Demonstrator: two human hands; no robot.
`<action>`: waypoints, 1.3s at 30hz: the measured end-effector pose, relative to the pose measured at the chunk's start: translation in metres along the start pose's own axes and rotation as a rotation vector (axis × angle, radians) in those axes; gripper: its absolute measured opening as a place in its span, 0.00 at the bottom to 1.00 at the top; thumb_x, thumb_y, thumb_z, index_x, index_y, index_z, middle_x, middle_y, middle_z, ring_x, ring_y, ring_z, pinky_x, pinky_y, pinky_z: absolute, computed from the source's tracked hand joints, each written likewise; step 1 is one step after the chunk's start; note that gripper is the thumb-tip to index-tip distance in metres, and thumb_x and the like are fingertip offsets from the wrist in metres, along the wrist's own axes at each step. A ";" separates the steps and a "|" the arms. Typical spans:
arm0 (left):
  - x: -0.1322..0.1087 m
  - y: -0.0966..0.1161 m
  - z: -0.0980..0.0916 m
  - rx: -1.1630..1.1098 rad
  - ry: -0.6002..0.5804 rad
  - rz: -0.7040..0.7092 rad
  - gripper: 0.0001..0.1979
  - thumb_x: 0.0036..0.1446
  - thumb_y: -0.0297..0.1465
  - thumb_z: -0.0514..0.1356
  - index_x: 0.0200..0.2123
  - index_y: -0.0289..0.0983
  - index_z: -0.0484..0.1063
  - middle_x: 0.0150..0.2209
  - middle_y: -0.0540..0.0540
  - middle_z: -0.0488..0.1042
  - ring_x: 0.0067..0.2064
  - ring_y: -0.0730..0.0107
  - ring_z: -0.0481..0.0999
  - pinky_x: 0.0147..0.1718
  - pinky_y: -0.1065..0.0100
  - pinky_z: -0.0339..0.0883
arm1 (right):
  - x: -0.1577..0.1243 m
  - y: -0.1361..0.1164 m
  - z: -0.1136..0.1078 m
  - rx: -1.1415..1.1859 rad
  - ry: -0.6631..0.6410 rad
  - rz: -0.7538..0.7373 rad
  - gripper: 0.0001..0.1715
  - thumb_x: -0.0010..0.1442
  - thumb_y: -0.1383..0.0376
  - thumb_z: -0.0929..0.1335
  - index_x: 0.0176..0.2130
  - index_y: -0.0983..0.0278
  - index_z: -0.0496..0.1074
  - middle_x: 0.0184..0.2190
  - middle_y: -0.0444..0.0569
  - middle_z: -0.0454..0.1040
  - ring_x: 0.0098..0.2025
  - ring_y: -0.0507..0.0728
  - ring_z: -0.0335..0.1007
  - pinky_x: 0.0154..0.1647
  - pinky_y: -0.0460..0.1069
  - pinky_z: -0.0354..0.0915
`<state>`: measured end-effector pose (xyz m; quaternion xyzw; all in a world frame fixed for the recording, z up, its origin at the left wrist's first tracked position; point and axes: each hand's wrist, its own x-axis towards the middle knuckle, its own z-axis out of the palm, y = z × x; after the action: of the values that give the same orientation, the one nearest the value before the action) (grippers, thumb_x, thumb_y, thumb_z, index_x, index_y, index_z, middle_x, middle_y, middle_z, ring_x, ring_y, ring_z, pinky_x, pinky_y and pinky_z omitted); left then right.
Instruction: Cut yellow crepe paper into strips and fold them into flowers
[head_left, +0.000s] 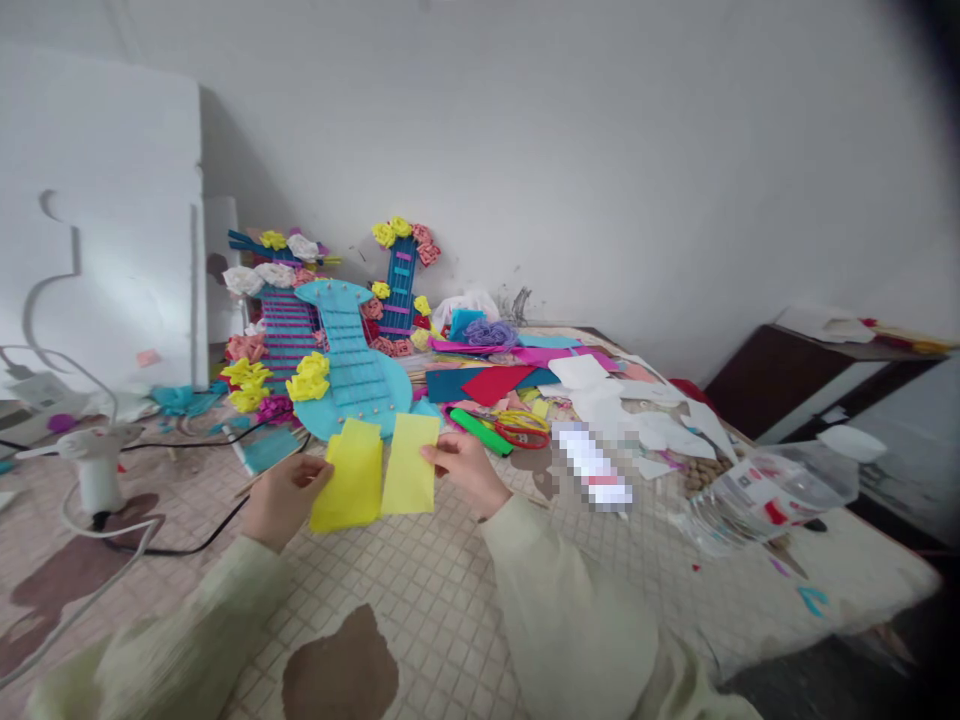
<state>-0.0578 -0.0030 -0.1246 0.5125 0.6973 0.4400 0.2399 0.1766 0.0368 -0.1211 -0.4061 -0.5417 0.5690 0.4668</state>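
Pinched in my left hand [286, 497] is a stack of bright yellow paper [346, 480], its sheets slightly fanned at the top. My right hand [469, 472] grips a paler yellow paper strip [409, 466] by its upper right edge, close beside the stack. Both are held above the tiled-pattern table cover [442, 600]. Just behind them leans a light blue guitar-shaped board [352, 370] with strings and small pins, yellow paper flowers [309, 378] at its left side. Right of my right hand lie a green marker-like tube [480, 430] and red-handled scissors [523, 436].
A white glue gun [97, 470] with cables stands at the left. Further flower-trimmed string boards [401, 285] lean against the wall. Coloured paper [499, 382], white scraps [637, 420] and a clear plastic jar [780, 490] lie to the right. A brown patch [341, 665] marks the front.
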 end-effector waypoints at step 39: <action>-0.013 0.089 0.054 -0.009 -0.940 0.196 0.12 0.46 0.40 0.59 0.28 0.39 0.75 0.24 0.50 0.75 0.26 0.67 0.71 0.22 0.73 0.59 | -0.029 -0.010 -0.042 -0.330 -0.003 -0.419 0.07 0.50 0.62 0.69 0.26 0.62 0.73 0.27 0.47 0.74 0.32 0.55 0.70 0.34 0.49 0.66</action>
<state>0.0339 0.0130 -0.0763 0.7182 0.4598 0.1844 0.4886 0.2247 0.0188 -0.1159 -0.3548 -0.7001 0.3645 0.5012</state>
